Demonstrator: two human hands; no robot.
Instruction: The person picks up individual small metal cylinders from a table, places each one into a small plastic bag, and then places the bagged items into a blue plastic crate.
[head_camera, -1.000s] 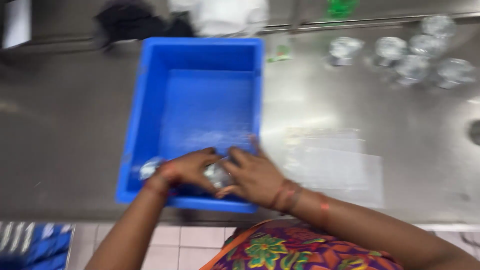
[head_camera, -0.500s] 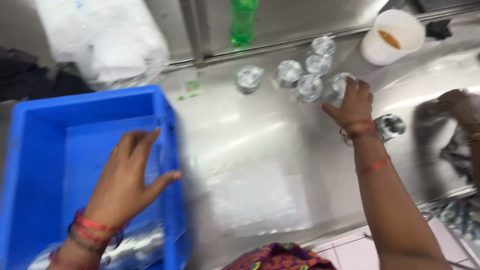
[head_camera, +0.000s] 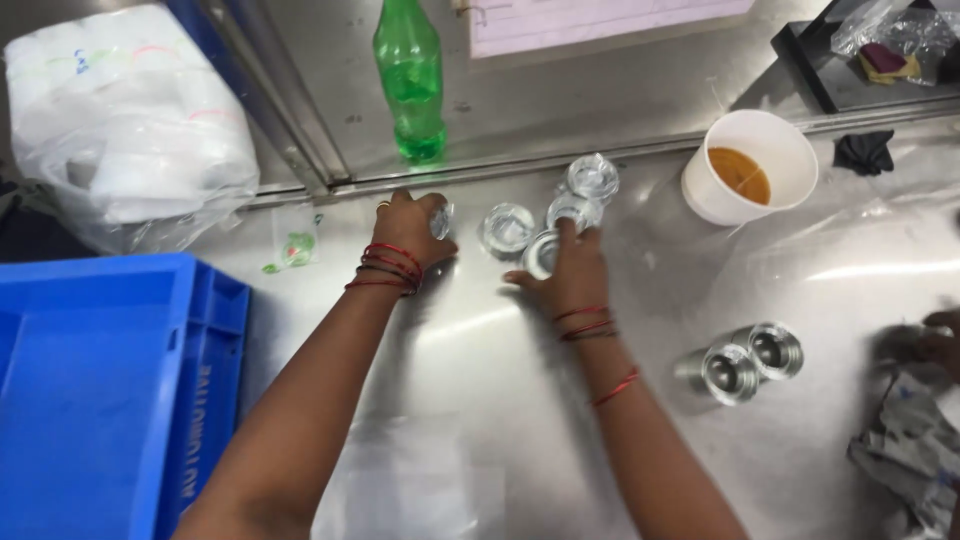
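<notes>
My left hand (head_camera: 408, 228) is closed around a bagged shiny metal part (head_camera: 440, 220) on the steel table. My right hand (head_camera: 570, 265) rests on another bagged metal part (head_camera: 543, 253), fingers over it. More bagged metal parts stand close by: one between my hands (head_camera: 507, 230), one at my right fingertips (head_camera: 572, 211), one further back (head_camera: 592, 178). Red bangles and threads circle both wrists.
A blue plastic crate (head_camera: 100, 390) sits at the left. A green bottle (head_camera: 410, 80) and a white plastic bag (head_camera: 120, 130) stand at the back. A white cup of orange liquid (head_camera: 748, 165) is right. Two bare metal parts (head_camera: 750, 360) lie near another person's hand (head_camera: 925, 345).
My left hand left the blue crate and reached up to the cluster of bagged parts. My right hand shifted left within the cluster. The view swung right and closer.
</notes>
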